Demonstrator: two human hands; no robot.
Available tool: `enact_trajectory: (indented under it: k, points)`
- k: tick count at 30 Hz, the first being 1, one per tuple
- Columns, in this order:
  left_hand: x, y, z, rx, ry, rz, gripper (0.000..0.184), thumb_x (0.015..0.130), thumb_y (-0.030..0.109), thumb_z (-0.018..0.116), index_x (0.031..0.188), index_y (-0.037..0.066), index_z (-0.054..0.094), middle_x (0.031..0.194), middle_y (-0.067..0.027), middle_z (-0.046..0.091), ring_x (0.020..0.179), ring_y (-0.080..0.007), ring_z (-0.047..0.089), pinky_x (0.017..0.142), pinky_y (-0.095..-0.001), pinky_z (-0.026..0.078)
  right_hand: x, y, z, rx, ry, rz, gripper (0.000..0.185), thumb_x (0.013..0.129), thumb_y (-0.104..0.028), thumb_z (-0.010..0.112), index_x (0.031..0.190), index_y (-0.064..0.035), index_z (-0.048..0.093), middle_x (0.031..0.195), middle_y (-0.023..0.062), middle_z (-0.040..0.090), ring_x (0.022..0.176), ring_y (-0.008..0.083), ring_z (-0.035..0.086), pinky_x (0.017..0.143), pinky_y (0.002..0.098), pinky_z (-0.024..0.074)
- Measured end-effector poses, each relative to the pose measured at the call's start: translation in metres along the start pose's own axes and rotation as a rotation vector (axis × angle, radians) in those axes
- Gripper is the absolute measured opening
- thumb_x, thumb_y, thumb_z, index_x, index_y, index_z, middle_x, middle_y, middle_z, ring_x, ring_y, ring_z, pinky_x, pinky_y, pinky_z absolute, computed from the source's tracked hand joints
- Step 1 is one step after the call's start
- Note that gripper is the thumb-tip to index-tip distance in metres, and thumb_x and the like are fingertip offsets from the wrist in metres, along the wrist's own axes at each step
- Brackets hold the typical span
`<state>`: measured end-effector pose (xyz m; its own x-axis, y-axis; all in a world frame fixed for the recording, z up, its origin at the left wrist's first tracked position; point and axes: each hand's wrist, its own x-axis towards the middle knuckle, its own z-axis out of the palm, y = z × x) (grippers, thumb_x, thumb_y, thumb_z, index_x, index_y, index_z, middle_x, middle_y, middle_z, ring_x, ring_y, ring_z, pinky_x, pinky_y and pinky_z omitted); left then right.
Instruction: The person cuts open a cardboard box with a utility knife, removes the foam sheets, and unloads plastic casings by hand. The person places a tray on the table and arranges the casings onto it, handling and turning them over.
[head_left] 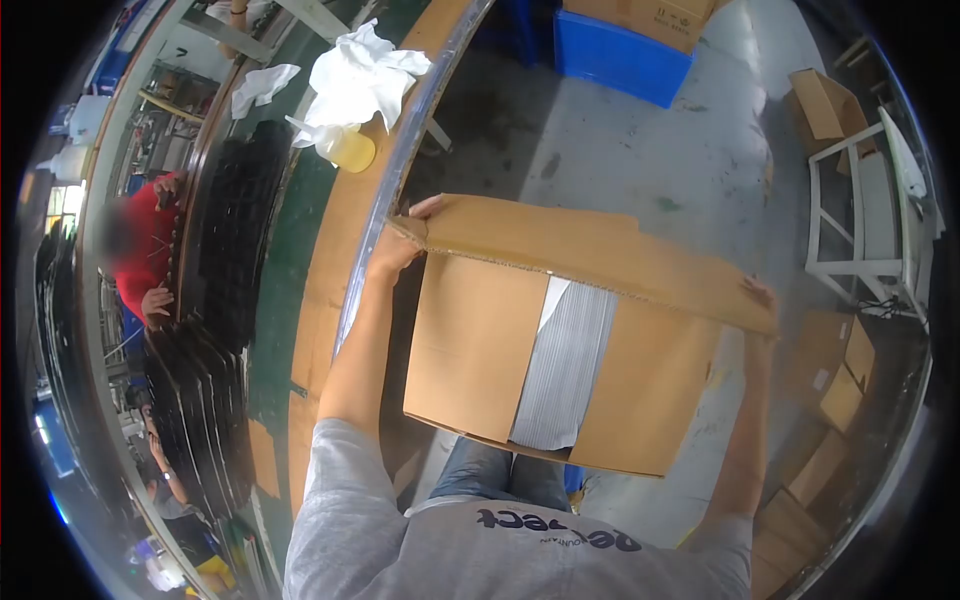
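Observation:
A cardboard box (pixel 465 350) stands in front of my body with its two side flaps folded inward. Through the gap between them shows a stack of thin, light grey sheets (pixel 565 370), packed edge-up. The long far flap (pixel 560 235) is raised. My left hand (pixel 408 237) is closed around the flap's left corner, thumb on the near side and fingers behind. At the flap's right corner, my right hand (pixel 762 297) grips the edge; most of its fingers are hidden behind the board.
On the workbench (pixel 325 270) to the left lie white cloths (pixel 360 75) and a bottle of yellow liquid (pixel 350 150). Beyond are stacked black trays (pixel 200 370) and a person in red (pixel 148 245). A blue crate (pixel 625 60) stands ahead, a white frame (pixel 860 220) right.

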<state>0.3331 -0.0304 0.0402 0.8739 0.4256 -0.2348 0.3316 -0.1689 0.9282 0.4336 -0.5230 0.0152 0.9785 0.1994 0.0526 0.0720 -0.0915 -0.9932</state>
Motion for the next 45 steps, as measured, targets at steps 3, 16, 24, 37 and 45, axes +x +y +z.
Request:
enact_trajectory:
  k: [3,16,24,37,45]
  points:
    - [0.01,-0.004,0.003,-0.014,-0.017,-0.068,0.017,0.072,0.015,0.067,0.084,0.005,0.062,0.068,-0.002,0.058,0.049,-0.0035,0.044,0.039,-0.0177,0.027,0.014,0.024,-0.005,0.016,0.069,-0.104,0.037,0.084,-0.034,0.055,0.106,-0.0058,0.045,0.104,0.0104,0.054,0.114,0.0223,0.04,0.092,0.0344,0.0357]
    - [0.067,0.005,0.011,0.067,0.134,-0.017,0.031,0.073,0.029,0.067,0.08,0.0,0.06,0.056,-0.0038,0.053,0.036,-0.0075,0.04,0.033,-0.021,0.027,0.096,0.066,-0.003,-0.357,0.539,-0.175,0.037,0.089,-0.036,0.045,0.098,0.0004,0.049,0.091,0.0105,0.054,0.089,0.0191,0.051,0.078,0.0283,0.0407]
    - [0.178,-0.008,0.056,0.677,0.08,-0.302,0.045,0.076,0.04,0.059,0.087,-0.003,0.06,0.078,-0.0185,0.062,0.074,-0.023,0.062,0.056,-0.0333,0.049,0.22,0.109,0.021,-0.731,0.335,0.663,0.064,0.083,-0.048,0.048,0.12,0.0034,0.044,0.123,0.017,0.046,0.114,0.031,0.043,0.093,0.0335,0.0353]
    - [0.14,-0.06,0.083,0.875,-0.017,0.134,0.021,0.083,0.011,0.048,0.096,0.005,0.063,0.095,-0.0124,0.063,0.092,-0.0281,0.059,0.079,-0.0369,0.047,0.146,0.091,0.094,-0.987,-0.101,0.113,0.026,0.085,-0.024,0.044,0.097,-0.0074,0.06,0.1,0.0153,0.059,0.094,0.0321,0.054,0.08,0.0398,0.0423]
    - [-0.05,-0.032,0.122,0.645,-0.606,0.49,0.029,0.069,-0.003,0.047,0.093,0.006,0.06,0.103,-0.0119,0.055,0.09,-0.0308,0.055,0.076,-0.0379,0.047,-0.024,0.022,0.159,-0.846,-0.558,-0.377,0.008,0.076,-0.016,0.056,0.072,-0.0098,0.057,0.075,0.0044,0.056,0.084,0.0221,0.051,0.075,0.0424,0.035]
